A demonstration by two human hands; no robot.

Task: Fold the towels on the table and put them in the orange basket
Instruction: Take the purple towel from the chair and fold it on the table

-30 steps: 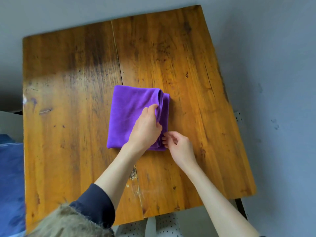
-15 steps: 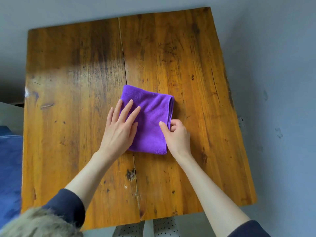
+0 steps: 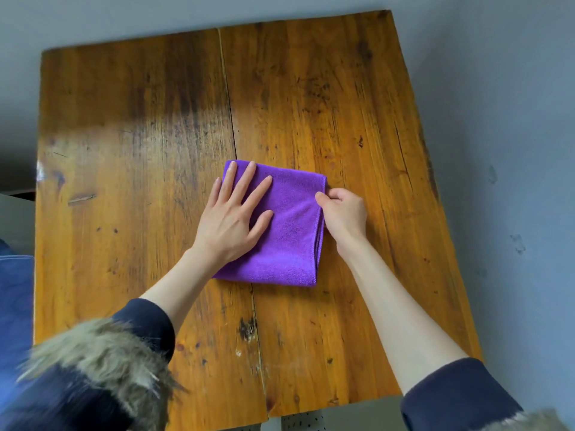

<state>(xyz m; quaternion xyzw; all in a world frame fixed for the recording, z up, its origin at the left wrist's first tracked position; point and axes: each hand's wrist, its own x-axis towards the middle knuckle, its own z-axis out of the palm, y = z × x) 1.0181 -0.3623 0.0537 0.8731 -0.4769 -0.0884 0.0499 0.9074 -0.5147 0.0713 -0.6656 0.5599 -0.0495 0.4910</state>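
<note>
Grip, left hand [image 3: 231, 220]: flat, fingers spread, pressing folded purple microfibre towel [image 3: 287, 231] at centre of worn orange-brown wooden surface [image 3: 130, 150]. Grip, right hand [image 3: 343, 214]: pinching towel's right folded edge, now further up that edge than half a second ago.

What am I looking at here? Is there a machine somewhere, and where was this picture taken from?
No machine: these are a person's two bare hands, filmed by a camera worn on the head, looking down. On the worn brown wooden table lies one folded purple cloth towel. The left hand lies flat on the towel with straight fingers, pressing it. The right hand pinches the towel's right edge, where the folded layers stack. Dark sleeves and fur trim belong to the person's jacket. No orange basket shows in this view.
</note>
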